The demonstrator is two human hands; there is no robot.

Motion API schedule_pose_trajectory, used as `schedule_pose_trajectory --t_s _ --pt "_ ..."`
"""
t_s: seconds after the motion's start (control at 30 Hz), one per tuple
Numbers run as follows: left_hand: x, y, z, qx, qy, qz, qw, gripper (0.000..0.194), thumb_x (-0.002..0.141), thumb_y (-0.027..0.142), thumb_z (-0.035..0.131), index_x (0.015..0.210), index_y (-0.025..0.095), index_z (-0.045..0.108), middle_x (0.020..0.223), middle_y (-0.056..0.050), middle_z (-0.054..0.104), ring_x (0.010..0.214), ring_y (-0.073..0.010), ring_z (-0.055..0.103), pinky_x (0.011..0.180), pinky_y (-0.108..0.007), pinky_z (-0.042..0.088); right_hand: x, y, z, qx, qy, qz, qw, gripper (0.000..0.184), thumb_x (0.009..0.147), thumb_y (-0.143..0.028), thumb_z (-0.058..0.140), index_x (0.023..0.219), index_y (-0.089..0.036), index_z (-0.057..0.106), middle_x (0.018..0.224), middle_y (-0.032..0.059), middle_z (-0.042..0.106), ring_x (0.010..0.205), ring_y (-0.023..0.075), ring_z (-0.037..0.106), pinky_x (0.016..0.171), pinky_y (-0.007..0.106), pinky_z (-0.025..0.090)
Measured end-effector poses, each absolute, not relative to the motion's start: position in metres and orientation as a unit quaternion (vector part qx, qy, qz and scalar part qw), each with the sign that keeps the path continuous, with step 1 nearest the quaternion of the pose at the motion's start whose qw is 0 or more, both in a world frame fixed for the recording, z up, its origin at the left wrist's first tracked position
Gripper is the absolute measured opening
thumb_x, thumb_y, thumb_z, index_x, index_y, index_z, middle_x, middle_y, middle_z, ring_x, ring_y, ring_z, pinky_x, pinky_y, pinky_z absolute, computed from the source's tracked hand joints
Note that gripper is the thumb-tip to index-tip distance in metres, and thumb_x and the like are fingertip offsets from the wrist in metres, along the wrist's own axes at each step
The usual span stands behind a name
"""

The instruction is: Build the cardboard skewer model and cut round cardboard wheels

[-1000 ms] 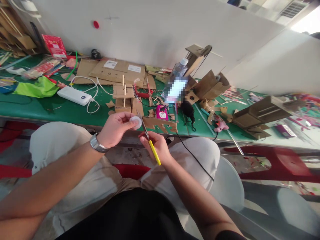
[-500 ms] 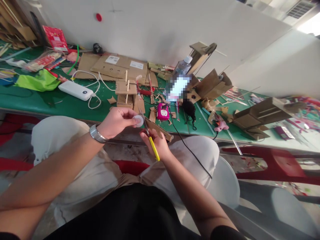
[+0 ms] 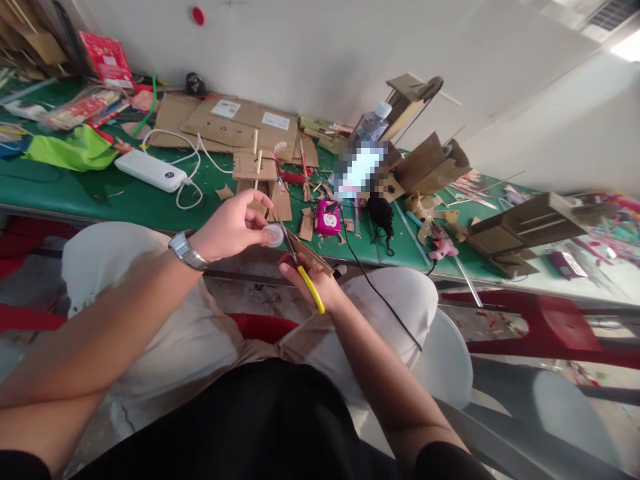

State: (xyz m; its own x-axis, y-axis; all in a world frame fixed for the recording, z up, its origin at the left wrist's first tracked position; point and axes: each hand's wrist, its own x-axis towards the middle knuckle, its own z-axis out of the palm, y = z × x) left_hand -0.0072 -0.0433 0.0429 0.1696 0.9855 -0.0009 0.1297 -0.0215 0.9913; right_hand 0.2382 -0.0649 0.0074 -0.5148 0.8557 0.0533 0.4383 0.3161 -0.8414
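My left hand, with a metal watch on its wrist, pinches a small, round, whitish translucent disc at the thumb tip. My right hand is closed around scissors with yellow handles. Their blades point up and left, just right of the disc. A strip of brown cardboard sticks out behind the scissors at my right fingers, seen nearly edge-on. Both hands are above my lap, at the front edge of the green table.
On the table stand a cardboard structure with sticks, a pink socket block, a bottle and a white power bank. A pink glue gun and tall cardboard builds are right. A black cable hangs over my knee.
The cardboard strip at my right hand has turned from broadside to nearly edge-on. My left index finger has lifted a little, and the disc stays beside the blades. The view has shifted slightly.
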Motion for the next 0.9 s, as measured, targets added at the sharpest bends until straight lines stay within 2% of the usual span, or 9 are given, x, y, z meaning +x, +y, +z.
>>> schedule_pose_trajectory --t_s 0.2,0.3,0.4,0.57,0.7,0.9 --pt "-0.009 -0.041 0.041 0.578 0.484 0.418 0.507 0.057 0.073 0.031 0.092 0.116 0.021 0.056 0.076 0.000 0.074 0.067 -0.0166 0.072 0.066 -0.027 0.055 0.236 -0.061 0.006 -0.454 -0.776 0.361 0.250 0.042 0.100 -0.059 0.060 0.081 -0.021 0.065 0.069 0.0012 0.061 0.063 0.0162 0.053 0.061 0.030 0.040" --pt "-0.010 -0.039 0.041 0.575 0.485 0.412 0.514 0.059 0.073 0.030 0.092 0.118 0.021 0.055 0.077 0.000 0.074 0.068 -0.0168 0.073 0.066 -0.027 0.054 0.235 -0.061 0.006 -0.465 -0.768 0.364 0.245 0.051 0.097 -0.064 0.060 0.070 -0.021 0.057 0.065 0.0003 0.054 0.062 0.0144 0.046 0.059 0.029 0.035" --pt "-0.010 -0.038 0.039 0.570 0.486 0.406 0.524 0.061 0.073 0.030 0.092 0.120 0.022 0.053 0.078 0.001 0.075 0.068 -0.0174 0.074 0.067 -0.028 0.055 0.233 -0.063 0.003 -0.473 -0.743 0.406 0.245 0.059 0.093 -0.072 0.064 0.067 -0.020 0.052 0.062 -0.0019 0.046 0.060 0.0124 0.040 0.056 0.028 0.030" --pt "-0.006 -0.038 0.034 0.579 0.486 0.415 0.506 0.059 0.073 0.030 0.094 0.119 0.021 0.058 0.078 0.001 0.074 0.069 -0.0161 0.072 0.067 -0.027 0.055 0.228 -0.056 -0.005 -0.482 -0.687 0.465 0.282 0.062 0.093 -0.079 0.064 0.076 -0.020 0.059 0.058 -0.0029 0.051 0.052 0.0116 0.044 0.050 0.026 0.032" --pt "-0.003 -0.036 0.032 0.549 0.462 0.456 0.526 0.052 0.072 0.030 0.098 0.110 0.018 0.065 0.076 0.000 0.073 0.068 -0.0159 0.072 0.068 -0.028 0.057 0.227 -0.030 -0.003 -0.504 -0.658 0.475 0.296 0.062 0.090 -0.082 0.068 0.081 -0.021 0.065 0.056 -0.0029 0.056 0.046 0.0115 0.049 0.046 0.024 0.036" --pt "-0.002 -0.034 0.032 0.395 0.377 0.508 0.666 0.054 0.063 0.034 0.107 0.097 0.017 0.070 0.084 0.000 0.076 0.073 -0.0136 0.074 0.069 -0.024 0.060 0.234 0.000 0.007 -0.533 -0.673 0.406 0.313 0.057 0.081 -0.072 0.083 0.097 -0.018 0.076 0.060 -0.0017 0.064 0.053 0.0137 0.058 0.050 0.024 0.041"
